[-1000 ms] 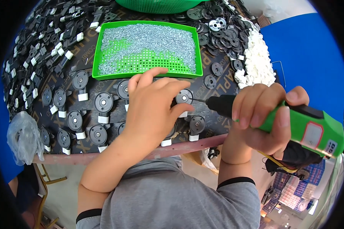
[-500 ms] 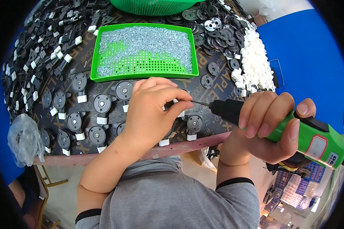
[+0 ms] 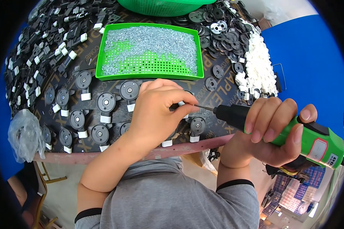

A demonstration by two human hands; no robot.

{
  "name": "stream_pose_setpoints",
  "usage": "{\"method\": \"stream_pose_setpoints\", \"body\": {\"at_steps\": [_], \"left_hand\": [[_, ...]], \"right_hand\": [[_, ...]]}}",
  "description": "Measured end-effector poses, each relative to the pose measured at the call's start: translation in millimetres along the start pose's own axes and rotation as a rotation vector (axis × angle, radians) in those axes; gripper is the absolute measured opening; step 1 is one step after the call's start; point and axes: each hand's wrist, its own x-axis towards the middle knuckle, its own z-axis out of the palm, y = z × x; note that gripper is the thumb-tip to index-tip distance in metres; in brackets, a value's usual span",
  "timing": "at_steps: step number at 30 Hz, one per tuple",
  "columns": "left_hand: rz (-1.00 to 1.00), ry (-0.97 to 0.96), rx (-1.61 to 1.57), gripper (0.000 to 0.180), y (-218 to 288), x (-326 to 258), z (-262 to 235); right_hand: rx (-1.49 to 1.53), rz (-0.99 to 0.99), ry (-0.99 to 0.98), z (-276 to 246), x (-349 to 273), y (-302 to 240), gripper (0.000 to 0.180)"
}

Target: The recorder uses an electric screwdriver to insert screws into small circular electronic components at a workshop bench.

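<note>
An electric screwdriver [image 3: 283, 133] with a green and black body is held in my right hand [image 3: 275, 124], fingers wrapped round it. Its thin bit [image 3: 205, 108] points left and meets the fingertips of my left hand [image 3: 156, 110]. There, thumb and forefinger pinch together over the bit's tip; whatever small thing they hold is hidden. Below and around my left hand lie assembled black parts with round discs [image 3: 106, 102] and white end blocks, set out in loose rows. Just beyond it stands a green perforated tray [image 3: 149, 68] of small silver screws [image 3: 153, 40].
Black parts with white ends [image 3: 46, 45] are heaped at the left. Loose black discs [image 3: 229, 40] and a white pile of small pieces [image 3: 258, 63] lie at the right. A green basket [image 3: 164, 7] stands at the back, a clear plastic bag [image 3: 26, 135] at the near left corner.
The view has shifted a little, so the table things sit slightly further right. Both hands keep the same hold, with the bit still at my left fingertips.
</note>
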Motion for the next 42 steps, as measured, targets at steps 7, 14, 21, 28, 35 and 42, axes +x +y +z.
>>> {"method": "stream_pose_setpoints", "body": {"at_steps": [7, 14, 21, 28, 35, 42], "left_hand": [[0.007, -0.022, 0.046, 0.022, -2, -2, 2], [0.053, 0.039, 0.403, 0.039, -13, -4, 15], [-0.002, -0.049, 0.399, 0.035, -12, 2, 16], [-0.022, -0.090, 0.429, 0.028, -6, 7, 14], [0.010, -0.034, 0.439, 0.026, -12, -1, 14], [0.079, 0.021, 0.462, 0.035, -4, -1, 8]], "right_hand": [[-0.061, 0.008, 0.049, 9, -1, 6, 0.023], [-0.254, 0.236, 0.251, 29, -5, 47, 0.022], [-0.364, 0.199, 0.050, 9, -6, 66, 0.025], [-0.366, 0.258, 0.127, 18, -5, 71, 0.026], [-0.152, 0.186, 0.164, 10, 7, 58, 0.022], [-0.214, 0.126, 0.286, -1, 30, 109, 0.022]]}}
